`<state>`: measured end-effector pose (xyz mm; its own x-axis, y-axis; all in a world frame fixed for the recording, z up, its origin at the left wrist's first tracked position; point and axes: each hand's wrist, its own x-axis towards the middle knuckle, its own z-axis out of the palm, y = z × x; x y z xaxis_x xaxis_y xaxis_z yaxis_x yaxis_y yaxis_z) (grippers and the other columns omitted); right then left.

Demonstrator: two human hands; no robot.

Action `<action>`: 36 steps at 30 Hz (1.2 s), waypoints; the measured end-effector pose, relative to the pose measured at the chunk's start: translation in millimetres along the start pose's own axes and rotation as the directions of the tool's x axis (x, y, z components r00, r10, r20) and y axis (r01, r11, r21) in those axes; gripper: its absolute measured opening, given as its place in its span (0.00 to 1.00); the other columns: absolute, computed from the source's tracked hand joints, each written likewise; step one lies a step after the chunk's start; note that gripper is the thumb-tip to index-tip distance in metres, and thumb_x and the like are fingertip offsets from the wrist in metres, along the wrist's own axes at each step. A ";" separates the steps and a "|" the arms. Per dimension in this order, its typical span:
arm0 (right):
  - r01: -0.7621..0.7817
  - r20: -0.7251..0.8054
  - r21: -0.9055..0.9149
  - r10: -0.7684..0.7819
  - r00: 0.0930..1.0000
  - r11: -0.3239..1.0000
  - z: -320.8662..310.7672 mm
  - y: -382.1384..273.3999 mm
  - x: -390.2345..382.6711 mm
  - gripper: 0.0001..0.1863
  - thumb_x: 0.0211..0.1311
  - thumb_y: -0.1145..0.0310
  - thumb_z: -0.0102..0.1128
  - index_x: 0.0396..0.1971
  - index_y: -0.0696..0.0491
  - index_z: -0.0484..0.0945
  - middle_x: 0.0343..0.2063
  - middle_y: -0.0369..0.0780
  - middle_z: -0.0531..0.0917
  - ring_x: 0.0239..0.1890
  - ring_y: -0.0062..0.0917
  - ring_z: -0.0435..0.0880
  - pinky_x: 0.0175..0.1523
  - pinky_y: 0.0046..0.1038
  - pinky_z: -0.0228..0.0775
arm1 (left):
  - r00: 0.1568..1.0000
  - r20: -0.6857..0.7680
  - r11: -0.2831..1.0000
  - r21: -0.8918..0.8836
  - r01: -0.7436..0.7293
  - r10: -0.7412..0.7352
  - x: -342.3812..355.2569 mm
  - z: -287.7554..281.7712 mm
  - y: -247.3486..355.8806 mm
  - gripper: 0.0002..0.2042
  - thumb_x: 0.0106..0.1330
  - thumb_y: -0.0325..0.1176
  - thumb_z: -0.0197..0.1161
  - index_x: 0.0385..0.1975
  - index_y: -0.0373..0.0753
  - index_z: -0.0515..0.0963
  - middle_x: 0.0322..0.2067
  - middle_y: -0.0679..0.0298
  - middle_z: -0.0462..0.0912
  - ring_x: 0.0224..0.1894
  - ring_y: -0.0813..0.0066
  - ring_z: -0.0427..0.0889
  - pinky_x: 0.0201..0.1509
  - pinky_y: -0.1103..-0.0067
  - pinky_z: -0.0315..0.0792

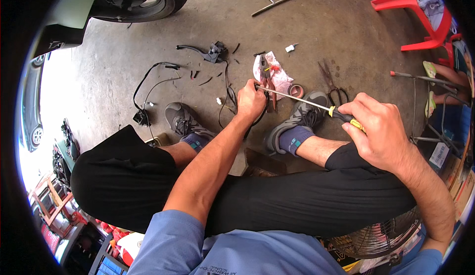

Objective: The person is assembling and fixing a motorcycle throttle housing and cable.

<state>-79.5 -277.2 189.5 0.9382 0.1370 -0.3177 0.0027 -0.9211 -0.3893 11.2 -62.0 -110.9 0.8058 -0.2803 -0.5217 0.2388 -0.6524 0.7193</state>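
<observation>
My right hand (378, 129) is closed round the black and yellow handle of a screwdriver (299, 99). Its long metal shaft points left, and the tip meets my left hand (251, 101) by the thumb. The left fingers are closed on a small black part (257, 86), mostly hidden by them; a dark cable shows below that hand. Just beyond it, pliers (270, 86) with red handles lie on a crumpled pinkish-white paper (281, 79). Beside them are a roll of tape (296, 91) and scissors (335, 88) with dark handles.
A black hand lever with its housing (213, 52) lies on the concrete, wires trailing from it. Further left is a cabled switch-like piece (141, 117). Around are cable scraps and a white connector (290, 48). A wheel (133, 0), metal T-bar (273, 5) and red chair (415, 8) stand further off.
</observation>
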 end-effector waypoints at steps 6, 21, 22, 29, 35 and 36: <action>-0.038 -0.022 0.072 0.040 0.999 0.997 -1.1 1.1 -0.6 0.12 0.52 0.74 0.66 0.38 0.57 0.80 0.33 0.44 0.80 0.33 0.43 0.84 0.38 0.39 0.77 | 1.000 -0.013 0.999 0.029 -0.014 0.014 -1.3 -1.9 6.5 0.13 0.66 0.36 0.56 0.43 0.36 0.79 0.36 0.40 0.84 0.45 0.41 0.82 0.52 0.58 0.73; -0.047 -0.089 -0.076 0.040 0.995 0.996 -12.2 4.5 -9.8 0.14 0.49 0.76 0.69 0.38 0.55 0.80 0.33 0.42 0.79 0.32 0.40 0.83 0.36 0.38 0.76 | 0.998 0.036 0.986 -0.157 0.053 -0.048 6.1 -14.4 29.3 0.15 0.68 0.38 0.59 0.46 0.33 0.79 0.25 0.54 0.84 0.23 0.68 0.86 0.27 0.72 0.79; -0.045 -0.082 -0.079 0.039 0.996 0.996 -11.9 4.8 -9.9 0.14 0.49 0.76 0.69 0.38 0.55 0.80 0.33 0.42 0.79 0.32 0.40 0.84 0.36 0.38 0.76 | 0.998 0.036 0.985 -0.166 0.051 -0.046 5.1 -14.8 30.1 0.15 0.68 0.38 0.59 0.46 0.33 0.79 0.25 0.54 0.84 0.23 0.69 0.86 0.26 0.73 0.79; -0.055 -0.056 -0.097 0.050 0.997 0.994 -12.1 5.4 -8.6 0.14 0.50 0.76 0.69 0.39 0.55 0.80 0.34 0.42 0.79 0.33 0.40 0.84 0.37 0.38 0.76 | 0.994 0.058 0.967 -0.233 0.104 -0.093 6.5 -13.2 26.0 0.14 0.69 0.38 0.60 0.46 0.33 0.78 0.25 0.56 0.84 0.22 0.71 0.85 0.24 0.74 0.78; -0.070 -0.042 -0.098 0.066 0.997 0.993 -11.8 5.9 -8.4 0.14 0.50 0.75 0.69 0.39 0.55 0.80 0.34 0.42 0.79 0.34 0.40 0.84 0.38 0.39 0.77 | 0.995 0.060 0.968 -0.235 0.090 -0.078 5.0 -11.7 25.9 0.14 0.69 0.38 0.60 0.46 0.33 0.78 0.24 0.56 0.84 0.22 0.71 0.84 0.24 0.74 0.78; -0.067 -0.042 -0.098 0.064 0.997 0.993 -12.0 5.6 -8.3 0.14 0.50 0.75 0.69 0.39 0.55 0.80 0.34 0.42 0.79 0.34 0.40 0.84 0.38 0.39 0.77 | 0.995 0.060 0.970 -0.226 0.086 -0.074 5.5 -11.4 24.8 0.14 0.69 0.38 0.59 0.46 0.33 0.78 0.24 0.56 0.84 0.22 0.71 0.85 0.24 0.74 0.78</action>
<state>-83.2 -287.9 200.3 0.9504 0.0626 -0.3048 -0.0268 -0.9594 -0.2807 27.7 -71.7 -90.6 0.7518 -0.2731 -0.6002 0.4235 -0.4977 0.7569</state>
